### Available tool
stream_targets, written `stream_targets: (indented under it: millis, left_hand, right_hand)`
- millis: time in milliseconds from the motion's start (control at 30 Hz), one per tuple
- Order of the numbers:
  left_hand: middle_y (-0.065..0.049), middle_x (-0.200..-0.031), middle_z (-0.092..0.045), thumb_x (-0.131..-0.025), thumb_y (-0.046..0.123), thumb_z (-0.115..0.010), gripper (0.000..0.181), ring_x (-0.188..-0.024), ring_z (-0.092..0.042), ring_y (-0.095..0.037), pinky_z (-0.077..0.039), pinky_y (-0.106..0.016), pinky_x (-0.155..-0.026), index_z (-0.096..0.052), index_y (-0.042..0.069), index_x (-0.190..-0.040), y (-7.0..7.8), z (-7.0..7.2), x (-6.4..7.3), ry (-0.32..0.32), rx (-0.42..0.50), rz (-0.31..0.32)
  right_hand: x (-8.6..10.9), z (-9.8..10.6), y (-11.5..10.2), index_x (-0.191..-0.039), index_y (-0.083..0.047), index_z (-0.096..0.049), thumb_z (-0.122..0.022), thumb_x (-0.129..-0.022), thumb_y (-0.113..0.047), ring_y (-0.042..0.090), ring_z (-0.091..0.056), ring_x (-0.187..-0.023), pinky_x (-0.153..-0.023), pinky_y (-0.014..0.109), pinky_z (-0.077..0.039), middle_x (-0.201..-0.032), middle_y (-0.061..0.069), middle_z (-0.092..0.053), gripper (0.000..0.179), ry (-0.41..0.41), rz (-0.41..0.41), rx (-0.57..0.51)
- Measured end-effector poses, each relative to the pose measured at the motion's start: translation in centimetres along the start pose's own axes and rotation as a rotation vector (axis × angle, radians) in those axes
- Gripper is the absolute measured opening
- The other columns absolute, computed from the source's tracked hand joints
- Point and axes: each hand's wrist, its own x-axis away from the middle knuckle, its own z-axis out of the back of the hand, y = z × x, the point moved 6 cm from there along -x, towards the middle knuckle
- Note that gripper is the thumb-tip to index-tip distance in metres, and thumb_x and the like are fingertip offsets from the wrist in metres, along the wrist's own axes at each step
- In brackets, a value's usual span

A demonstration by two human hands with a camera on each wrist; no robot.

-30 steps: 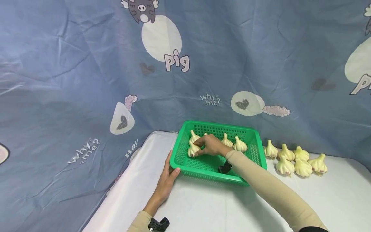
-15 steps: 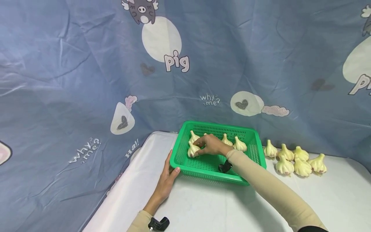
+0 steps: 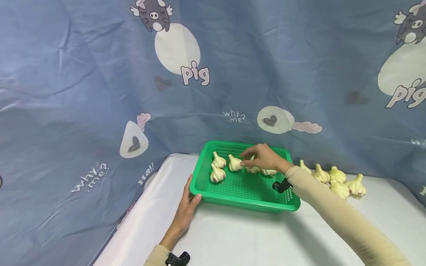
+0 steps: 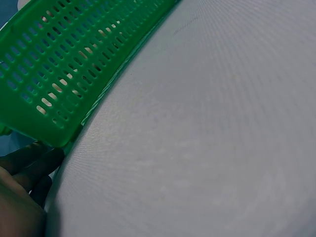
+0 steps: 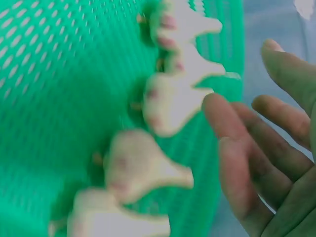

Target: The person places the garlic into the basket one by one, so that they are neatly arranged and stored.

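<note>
White table (image 3: 239, 240), blue curtain (image 3: 83, 66) at twelve, left hand (image 3: 185, 211) gripping green basket (image 3: 246, 201), right hand (image 3: 263, 158) loosely spread, garlic bulb (image 3: 235, 163) at its nine o'clock

Five cream garlic bulbs (image 3: 217, 174), necks all pointing roughly one way, sit inside a rectangular green slotted basket (image 3: 246, 202), with more bulbs (image 3: 356, 186) beside its right end.
</note>
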Motion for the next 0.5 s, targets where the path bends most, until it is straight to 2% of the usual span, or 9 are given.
stream_targets:
  millis: [133, 267, 500]
  left_hand:
    - [-0.006, -0.180, -0.009, -0.111, 0.034, -0.051, 0.074, -0.166, -0.010, -0.038, -0.010, -0.071, -0.128, -0.009, 0.036, -0.172, 0.0, -0.1, -0.1, -0.008, -0.007, 0.013]
    - [-0.007, -0.180, -0.008, -0.111, 0.033, -0.050, 0.074, -0.165, -0.008, -0.040, -0.009, -0.074, -0.127, -0.009, 0.033, -0.172, 0.0, -0.1, 0.0, -0.006, -0.004, 0.014]
    - [-0.008, -0.180, -0.007, -0.111, 0.031, -0.049, 0.073, -0.165, -0.006, -0.042, -0.006, -0.077, -0.125, -0.008, 0.030, -0.173, 0.3, -0.1, -0.1, -0.011, -0.016, 0.006]
  right_hand:
    - [3.2, 3.5, 1.1, -0.124, 0.000, -0.076, -0.077, -0.099, -0.027, 0.032, -0.079, -0.075, -0.073, 0.037, -0.066, -0.106, 0.017, -0.081, 0.037, 0.048, -0.072, -0.018]
    - [6.6, 5.8, 2.5, -0.119, -0.002, -0.078, -0.077, -0.099, -0.029, 0.026, -0.077, -0.070, -0.067, 0.037, -0.064, -0.100, 0.013, -0.082, 0.034, 0.096, -0.152, 0.021]
    - [12.7, 8.2, 4.9, -0.113, -0.006, -0.081, -0.076, -0.100, -0.028, 0.016, -0.075, -0.067, -0.060, 0.031, -0.061, -0.101, 0.010, -0.082, 0.027, 0.212, -0.272, 0.137]
